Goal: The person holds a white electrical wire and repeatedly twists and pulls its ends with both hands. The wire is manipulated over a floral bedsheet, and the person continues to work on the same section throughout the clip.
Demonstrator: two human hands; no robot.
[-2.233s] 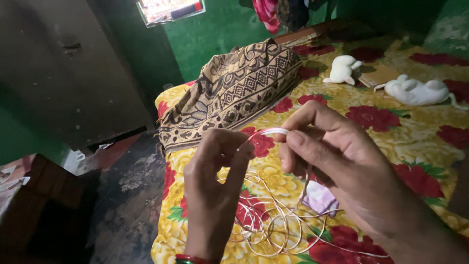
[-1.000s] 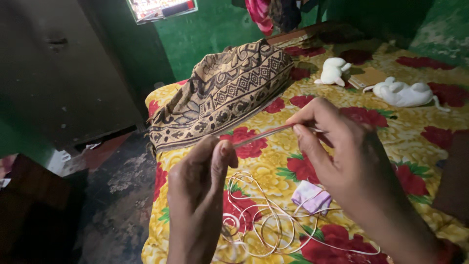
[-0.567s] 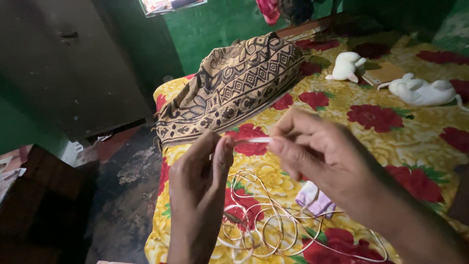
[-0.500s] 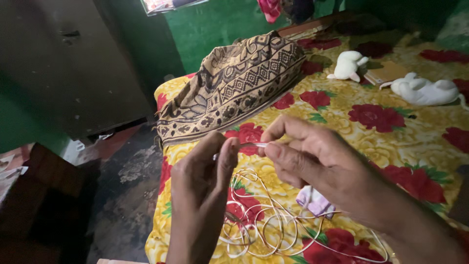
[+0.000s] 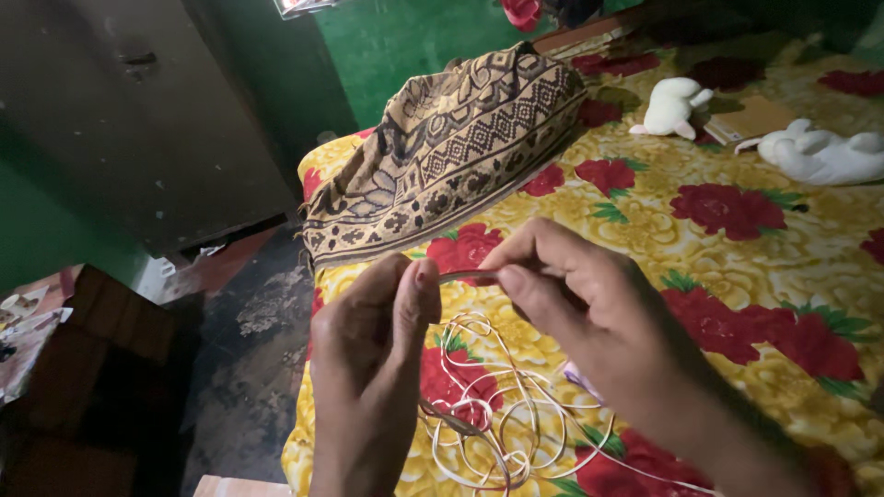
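Both hands sit close together in the head view, mid-frame, over the front edge of the bed (image 5: 737,276). Left hand (image 5: 368,350) is upright, thumb & forefinger pinched shut on one end of a thin pale cord (image 5: 465,274). Right hand (image 5: 571,294) comes in from the right, fingers curled, pinching the same cord just beside the left's grip. Short taut bit of cord between the two pinches runs roughly left-right, near level (slight tilt, hard to tell more in this light). Neither hand is nearer than the other; both are on it. Rest of the cord hangs down & lies in loose loops (image 5: 497,423) on the flowered sheet, directly below the hands. Patterned brown cloth (image 5: 451,147) lies beyond, well apart; white soft toys (image 5: 672,106) further back right.
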